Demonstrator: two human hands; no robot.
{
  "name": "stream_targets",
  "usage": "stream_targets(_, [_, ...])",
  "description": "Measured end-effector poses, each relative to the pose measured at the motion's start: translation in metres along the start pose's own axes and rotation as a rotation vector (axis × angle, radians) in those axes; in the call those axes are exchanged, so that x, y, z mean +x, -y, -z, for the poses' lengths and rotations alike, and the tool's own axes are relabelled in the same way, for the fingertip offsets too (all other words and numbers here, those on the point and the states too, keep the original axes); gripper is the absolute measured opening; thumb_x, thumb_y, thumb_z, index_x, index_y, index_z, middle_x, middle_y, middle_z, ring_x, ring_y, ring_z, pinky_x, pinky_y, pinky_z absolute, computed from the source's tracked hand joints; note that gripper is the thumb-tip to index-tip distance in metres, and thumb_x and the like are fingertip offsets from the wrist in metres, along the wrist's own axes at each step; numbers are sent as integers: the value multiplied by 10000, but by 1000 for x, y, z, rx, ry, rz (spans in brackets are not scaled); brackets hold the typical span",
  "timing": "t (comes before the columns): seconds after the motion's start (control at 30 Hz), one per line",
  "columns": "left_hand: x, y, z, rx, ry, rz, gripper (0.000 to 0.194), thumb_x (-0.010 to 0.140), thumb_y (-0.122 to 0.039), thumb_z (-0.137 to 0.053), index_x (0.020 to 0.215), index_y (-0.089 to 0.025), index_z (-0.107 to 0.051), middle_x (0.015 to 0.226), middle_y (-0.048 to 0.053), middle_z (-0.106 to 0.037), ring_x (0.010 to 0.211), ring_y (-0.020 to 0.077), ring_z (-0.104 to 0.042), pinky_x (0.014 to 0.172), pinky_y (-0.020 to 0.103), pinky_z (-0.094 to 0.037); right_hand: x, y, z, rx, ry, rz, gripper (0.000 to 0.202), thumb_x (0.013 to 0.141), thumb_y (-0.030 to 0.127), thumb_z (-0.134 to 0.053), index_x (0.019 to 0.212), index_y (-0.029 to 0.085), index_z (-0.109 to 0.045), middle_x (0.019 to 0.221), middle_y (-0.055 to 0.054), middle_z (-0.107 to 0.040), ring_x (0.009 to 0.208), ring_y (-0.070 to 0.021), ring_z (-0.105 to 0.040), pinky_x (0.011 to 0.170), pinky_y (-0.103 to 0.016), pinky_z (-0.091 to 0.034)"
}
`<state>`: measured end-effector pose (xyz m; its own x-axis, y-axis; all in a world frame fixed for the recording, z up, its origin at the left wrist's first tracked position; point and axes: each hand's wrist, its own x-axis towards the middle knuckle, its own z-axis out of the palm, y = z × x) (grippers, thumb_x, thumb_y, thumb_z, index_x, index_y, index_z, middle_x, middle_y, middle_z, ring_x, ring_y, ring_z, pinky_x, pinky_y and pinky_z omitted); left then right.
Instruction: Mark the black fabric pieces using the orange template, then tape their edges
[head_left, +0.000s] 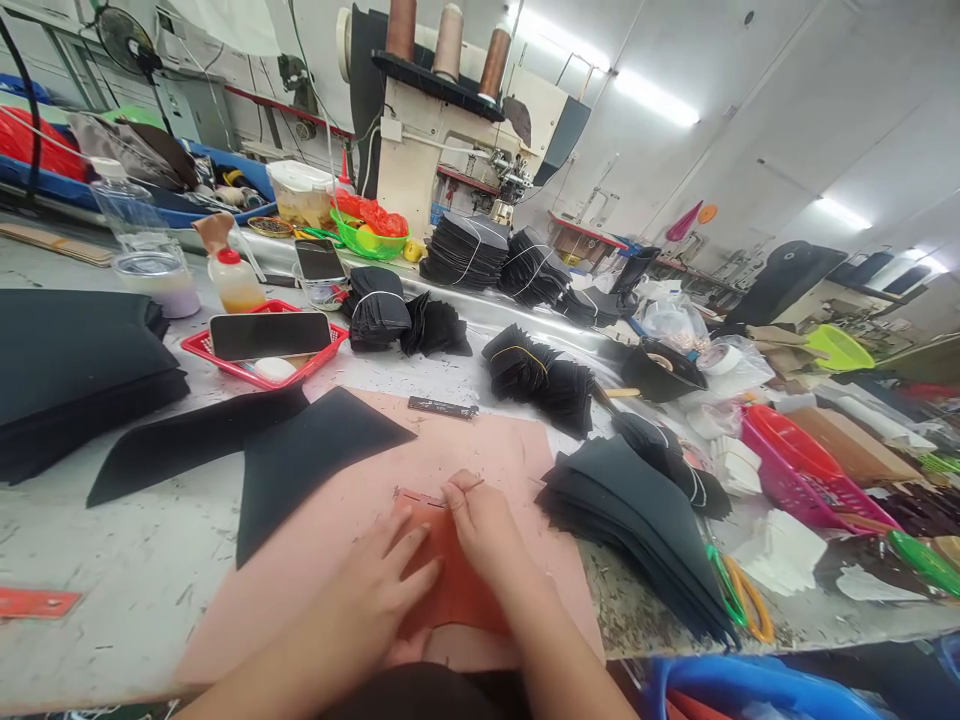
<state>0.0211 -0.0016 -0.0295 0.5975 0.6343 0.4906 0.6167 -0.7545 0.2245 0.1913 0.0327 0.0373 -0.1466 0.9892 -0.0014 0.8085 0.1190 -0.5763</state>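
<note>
While our left hand [373, 578] is lying open, fingers spread on the orange piece [459, 588], our right hand [484, 525] is closing in a pinch at its dark-lined far edge; what it's gripping, we cannot tell. The piece is resting on the pink sheet [517, 448], so we are favouring steady left-hand pressure and small right-finger movements.

Smooth matt reddish panel [459, 590], plastic basket [319, 361], glossy phone [270, 335].

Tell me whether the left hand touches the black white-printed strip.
No, the left hand rests on the flat orange-red piece, apart from the strip.
</note>
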Motion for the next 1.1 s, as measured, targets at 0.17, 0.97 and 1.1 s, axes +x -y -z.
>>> stream_targets(0.17, [8,0,10,85,79,-117,613,636,-327,-614,1229,-197,-529,1387,131,-433,1325,367,-292,995,491,-395,11,18,-14,68,11,43,259,944,209,-353,788,200,-559,748,-19,-635,706,-155,-583,653,-235,-401])
stream_targets(0.97, [0,-1,7,30,141,54,510,600,-391,-703,1093,-288,-630,1263,74,-572,1217,350,-454,988,503,-394,-62,-35,21,-246,-180,-227,211,644,213,-720,725,216,-525,860,-61,-595,775,-241,-595,663,-315,-428])
stream_targets(1.1, [11,8,24,-71,241,106,486,658,-318,-668,1137,-285,-589,1293,55,-549,1213,280,-481,966,417,-447,-66,-34,19,-210,-160,-199,296,632,185,-730,648,234,-438,735,-3,-546,643,-188,-551,582,-276,-405])
